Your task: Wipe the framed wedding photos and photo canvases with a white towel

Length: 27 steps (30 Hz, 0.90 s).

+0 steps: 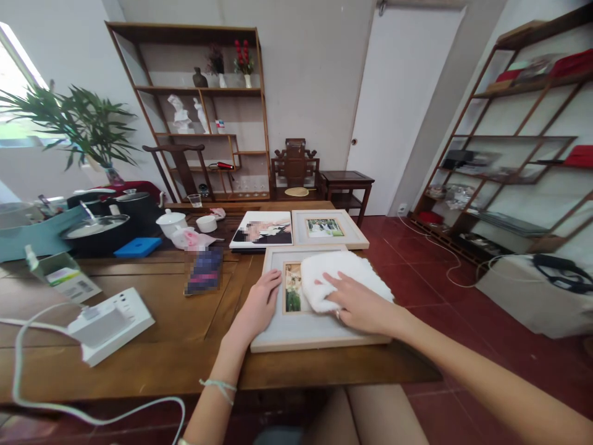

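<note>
A light wooden picture frame [296, 330] with a small photo lies flat on the wooden table [185, 364] in front of me. My left hand [259, 304] rests flat on the frame's left edge, fingers stretched out. My right hand [359, 303] presses down on a white folded cloth [345, 272] that lies on the frame's glass, fingers curled over the cloth's near edge. Two more pictures lie behind it: a frameless print [264, 230] and a second light frame [327, 228].
A white power strip [113, 324] with a cable lies at the left. Beyond it are a small box [65, 276], a blue box [138, 247], black pots [99, 230], a white teapot [171, 222] and a plant [78, 123]. Shelves line the back and right walls. Red floor lies right.
</note>
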Each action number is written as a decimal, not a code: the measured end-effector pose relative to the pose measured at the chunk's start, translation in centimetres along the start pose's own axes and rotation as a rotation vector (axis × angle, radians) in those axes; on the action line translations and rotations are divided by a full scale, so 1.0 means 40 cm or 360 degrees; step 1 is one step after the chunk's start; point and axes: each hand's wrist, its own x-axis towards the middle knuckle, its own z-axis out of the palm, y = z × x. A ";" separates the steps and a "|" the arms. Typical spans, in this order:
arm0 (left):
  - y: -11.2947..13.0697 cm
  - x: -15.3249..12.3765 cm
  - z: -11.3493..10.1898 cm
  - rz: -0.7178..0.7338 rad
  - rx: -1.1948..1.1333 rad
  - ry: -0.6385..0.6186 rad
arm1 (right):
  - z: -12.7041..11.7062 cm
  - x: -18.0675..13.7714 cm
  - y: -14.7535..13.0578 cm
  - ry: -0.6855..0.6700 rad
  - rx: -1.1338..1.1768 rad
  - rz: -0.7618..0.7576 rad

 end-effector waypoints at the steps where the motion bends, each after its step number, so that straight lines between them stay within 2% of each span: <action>1: -0.001 0.000 0.001 0.0000 -0.0004 -0.0004 | -0.011 -0.028 -0.024 -0.0053 0.0102 -0.0021; 4: -0.004 0.000 0.003 0.0000 -0.0012 -0.0014 | -0.034 -0.080 -0.079 -0.0144 0.0420 0.0055; 7: -0.006 -0.001 0.003 0.0005 -0.0034 -0.0007 | -0.020 -0.066 -0.084 -0.0071 0.0624 0.0206; 12: -0.001 -0.002 -0.001 -0.0002 -0.0065 -0.0012 | 0.040 0.073 -0.004 0.0253 0.0390 0.0307; 15: 0.008 -0.001 -0.007 -0.0036 -0.0088 -0.0009 | 0.054 0.160 0.033 0.0290 0.0297 0.0278; 18: 0.019 -0.002 -0.012 -0.0040 -0.0174 0.0058 | 0.061 0.205 0.020 0.0245 0.0214 0.0161; 22: 0.026 -0.005 -0.015 -0.0055 -0.0292 0.0101 | 0.072 0.192 -0.051 0.0195 0.0138 -0.0007; 27: 0.028 -0.006 -0.016 -0.0173 -0.0300 0.0112 | 0.050 0.101 -0.126 0.0058 0.0101 -0.0209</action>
